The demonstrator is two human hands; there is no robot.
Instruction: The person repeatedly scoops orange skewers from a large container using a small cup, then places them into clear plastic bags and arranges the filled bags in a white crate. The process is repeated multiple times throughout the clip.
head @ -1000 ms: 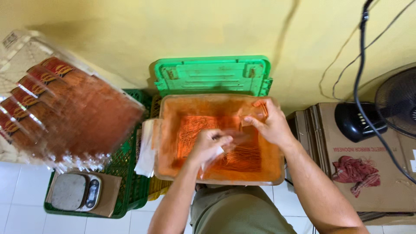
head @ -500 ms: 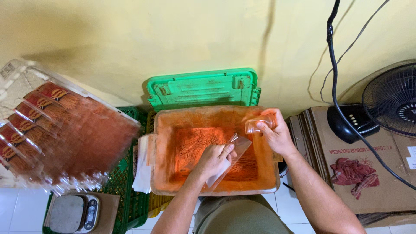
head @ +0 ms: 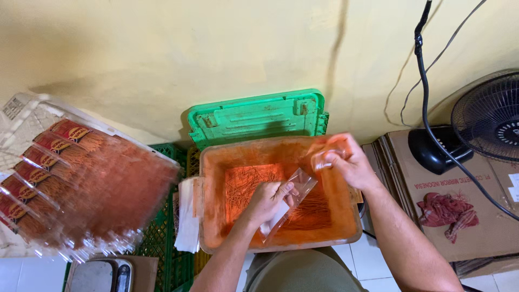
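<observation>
Bagging step: left hand (head: pixel 268 199) and right hand (head: pixel 350 164) both grip the clear bag (head: pixel 296 189) over the orange tub (head: pixel 216 216); filling with the thin sticks (head: pixel 313 208) beneath probably comes next.

Home snack-packing workspace: tiled floor, yellow wall at 12 o'clock; rows of filled snack packets (head: pixel 81 184) at 9; kitchen scale (head: pixel 100 276) at 7; cardboard boxes (head: pixel 459 200), fan (head: pixel 489 116) at 3.
</observation>
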